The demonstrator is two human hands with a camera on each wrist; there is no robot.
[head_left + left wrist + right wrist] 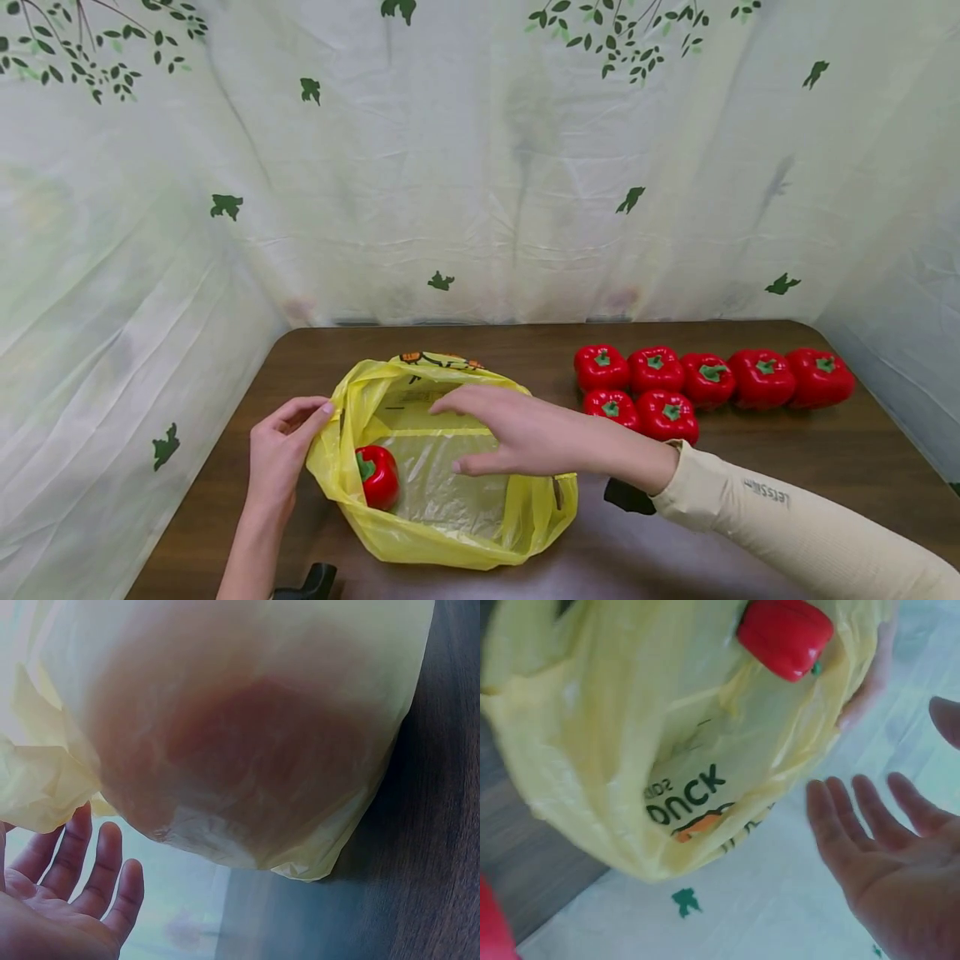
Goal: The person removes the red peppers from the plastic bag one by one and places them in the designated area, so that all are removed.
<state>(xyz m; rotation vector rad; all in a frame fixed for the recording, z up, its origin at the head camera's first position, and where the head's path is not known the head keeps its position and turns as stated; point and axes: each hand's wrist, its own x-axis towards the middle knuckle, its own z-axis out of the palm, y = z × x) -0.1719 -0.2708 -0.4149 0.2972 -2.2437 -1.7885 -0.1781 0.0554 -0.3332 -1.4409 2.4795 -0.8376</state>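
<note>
A yellow plastic bag [420,537] stands on the table with its mouth spread wide. Inside it, on the left, lies one red bell pepper [378,477]; the right wrist view also shows this pepper [786,637]. My left hand [279,454] pinches the bag's left rim between thumb and fingers. In the left wrist view the other fingers of that hand [79,892] stand extended beside the bag wall, and a reddish shape shows through the plastic. My right hand [517,429] hovers over the bag's mouth, fingers apart from the thumb, holding nothing.
Several red bell peppers [705,379] sit in two rows at the table's right rear. The brown wooden table [810,500] ends at a pale leaf-patterned curtain [465,167]. A black object [318,579] shows by the left wrist.
</note>
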